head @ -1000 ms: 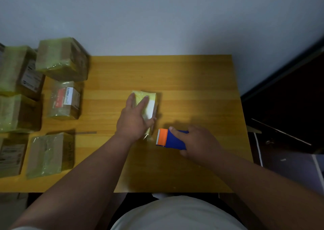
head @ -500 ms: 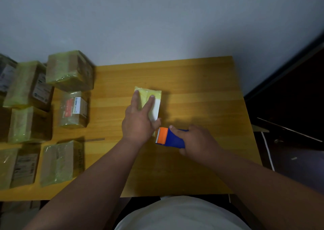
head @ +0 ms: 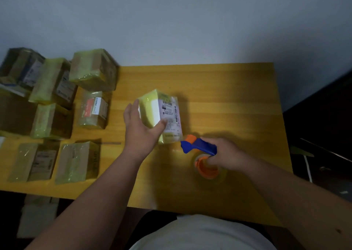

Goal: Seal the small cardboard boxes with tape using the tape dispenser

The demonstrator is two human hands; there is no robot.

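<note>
Since a second ago we've tipped the small box (head: 160,116) up on its side, label showing, our left hand (head: 141,129) gripping it mid-tabletop (head: 228,97). Our right hand (head: 226,154) holds the tape dispenser (head: 200,146) just beside the box's near corner. Taped boxes (head: 57,106) sit off left.
</note>
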